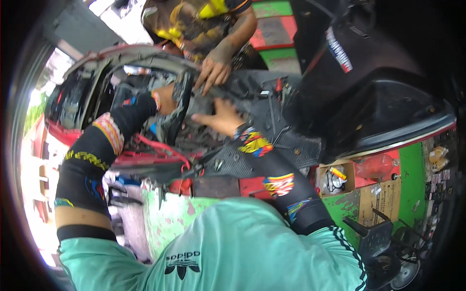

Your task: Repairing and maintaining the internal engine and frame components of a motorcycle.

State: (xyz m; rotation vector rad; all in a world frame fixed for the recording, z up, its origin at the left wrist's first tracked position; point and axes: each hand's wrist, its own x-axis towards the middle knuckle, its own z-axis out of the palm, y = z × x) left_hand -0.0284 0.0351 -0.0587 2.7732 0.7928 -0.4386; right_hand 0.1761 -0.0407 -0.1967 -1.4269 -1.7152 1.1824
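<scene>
A motor scooter with its body opened up lies across the view, its red rear body (63,131) at the left and its dark front shield (369,106) at the right. My left hand (168,100) reaches into the opened middle, beside an upright black panel (180,104) that hides its fingers. My right hand (226,119) is spread, thumb and fingers apart, against a dark grey part (201,105) in the middle; whether it grips the part is unclear. Across from me, a co-worker's hand (216,70) has its fingers pointed down at the same spot.
A wrench (272,114) and a red-handled tool (279,85) lie on the black footboard (252,81). A red strap-like piece (165,148) hangs by the near side. Below right are a cardboard box (320,182), a red container (378,166) and a dark stool-like object (376,228).
</scene>
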